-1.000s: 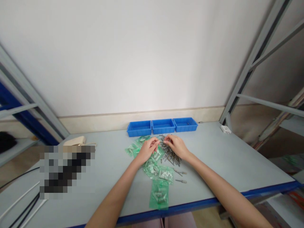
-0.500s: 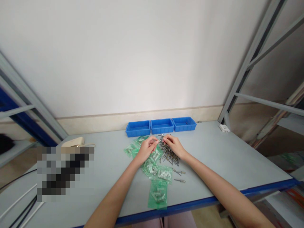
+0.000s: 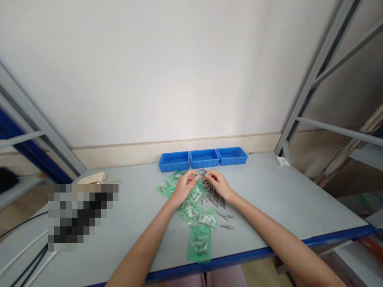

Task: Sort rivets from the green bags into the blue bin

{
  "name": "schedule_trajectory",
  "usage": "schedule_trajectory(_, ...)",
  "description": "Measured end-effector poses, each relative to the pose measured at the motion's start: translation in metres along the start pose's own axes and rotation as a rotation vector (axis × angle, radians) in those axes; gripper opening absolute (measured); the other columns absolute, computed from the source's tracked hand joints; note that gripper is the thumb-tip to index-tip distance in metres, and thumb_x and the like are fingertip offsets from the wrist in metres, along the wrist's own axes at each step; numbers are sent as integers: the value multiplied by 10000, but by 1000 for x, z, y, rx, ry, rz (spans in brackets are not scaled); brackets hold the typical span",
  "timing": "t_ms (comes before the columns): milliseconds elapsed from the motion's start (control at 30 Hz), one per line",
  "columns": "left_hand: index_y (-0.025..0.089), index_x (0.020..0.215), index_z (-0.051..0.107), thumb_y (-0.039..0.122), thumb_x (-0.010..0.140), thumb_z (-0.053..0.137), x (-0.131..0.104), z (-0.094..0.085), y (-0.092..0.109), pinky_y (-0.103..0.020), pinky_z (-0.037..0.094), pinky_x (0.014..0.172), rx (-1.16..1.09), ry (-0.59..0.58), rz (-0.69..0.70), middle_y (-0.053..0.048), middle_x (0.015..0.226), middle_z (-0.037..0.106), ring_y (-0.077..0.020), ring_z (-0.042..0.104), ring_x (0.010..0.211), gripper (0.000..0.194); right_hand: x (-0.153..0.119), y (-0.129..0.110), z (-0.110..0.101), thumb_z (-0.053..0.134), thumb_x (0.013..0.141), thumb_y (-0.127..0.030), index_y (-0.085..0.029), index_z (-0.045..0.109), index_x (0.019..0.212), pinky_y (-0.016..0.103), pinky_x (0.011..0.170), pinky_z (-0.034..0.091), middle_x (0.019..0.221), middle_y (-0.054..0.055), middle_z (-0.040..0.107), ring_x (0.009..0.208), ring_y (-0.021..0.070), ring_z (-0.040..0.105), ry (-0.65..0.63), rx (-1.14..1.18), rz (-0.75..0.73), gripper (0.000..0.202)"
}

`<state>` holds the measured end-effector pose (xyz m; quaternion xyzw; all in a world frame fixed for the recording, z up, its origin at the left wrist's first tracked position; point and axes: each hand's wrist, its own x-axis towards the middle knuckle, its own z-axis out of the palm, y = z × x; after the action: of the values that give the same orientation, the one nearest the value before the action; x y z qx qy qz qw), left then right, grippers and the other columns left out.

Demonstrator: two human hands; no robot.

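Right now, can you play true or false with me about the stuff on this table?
1. Three blue bins sit in a row at the back of the table. True.
2. The green bags are stacked inside the bins. False: they lie on the table, in front of the bins.
3. The left hand and the right hand are close together over the pile of metal pins. True.
4. The pins are red. False: they are grey metal.
5. The green bag nearest the table's front edge has small metal parts inside. True.
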<state>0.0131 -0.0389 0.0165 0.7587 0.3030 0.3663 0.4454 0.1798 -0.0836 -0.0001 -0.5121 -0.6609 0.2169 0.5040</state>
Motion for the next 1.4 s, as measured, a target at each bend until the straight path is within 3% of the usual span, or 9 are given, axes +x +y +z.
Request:
schedule_trajectory(167,156,601,471,492,857,394,1,-2,0,-214,226,453,49,-25,2,54,467,318,-79,302,436,429,7,6,-10,404,868,-439,-168,534,586,244,653,378,608,-2,525,636,135,489,-78,5,-13,412)
schedule_trajectory(333,154,624,506,525,851,374,3,-6,-3,-220,248,458,31,11,-6,61,423,316,-86,298,411,454,50,28,-51,303,881,-432,-162,559,631,232,584,381,593,14,557,583,141,506,165,-243,173,448)
schedule_trajectory(467,154,621,514,533,839,385,6,-10,-8,-222,267,477,61,36,-6,60,422,339,-91,317,417,457,81,42,-92,267,900,-355,-155,609,698,255,659,394,701,58,630,693,173,572,238,-515,308,445)
schedule_trajectory(700,154,609,515,547,833,380,8,-16,-12,-227,284,491,95,51,1,59,414,350,-95,329,417,472,71,42,-122,512,837,-292,-121,661,772,344,803,369,904,158,628,909,250,546,196,-750,312,236)
schedule_trajectory(833,156,610,520,565,823,387,8,-15,-10,-227,284,487,93,63,-3,58,418,351,-96,333,415,480,37,39,-113,627,766,-295,-187,679,894,291,806,395,945,62,614,895,191,539,-350,-583,26,175)
schedule_trajectory(900,155,607,519,567,821,389,7,-13,-8,-227,279,485,94,46,-7,56,420,354,-96,333,417,482,18,42,-103,680,723,-302,-206,680,932,295,840,389,973,51,597,932,187,526,-461,-473,-51,230)
schedule_trajectory(1133,157,629,521,506,856,371,4,-9,-9,-222,277,490,137,-13,16,56,428,363,-99,344,424,442,0,52,-79,659,742,-287,-164,663,732,288,767,389,831,39,635,823,177,546,-308,-417,27,123)
schedule_trajectory(1267,163,775,535,471,858,400,1,-6,-7,-220,296,522,177,-24,43,51,492,435,-111,396,471,347,10,25,-62,589,798,-296,-163,654,796,250,671,391,760,20,667,695,148,569,-182,-297,65,148)
schedule_trajectory(1400,164,695,518,458,858,409,-1,0,-6,-220,279,518,205,-70,68,35,542,444,-108,392,499,353,14,-4,-34,624,781,-336,-187,658,798,221,616,364,720,-9,672,646,128,570,-160,-280,-17,154)
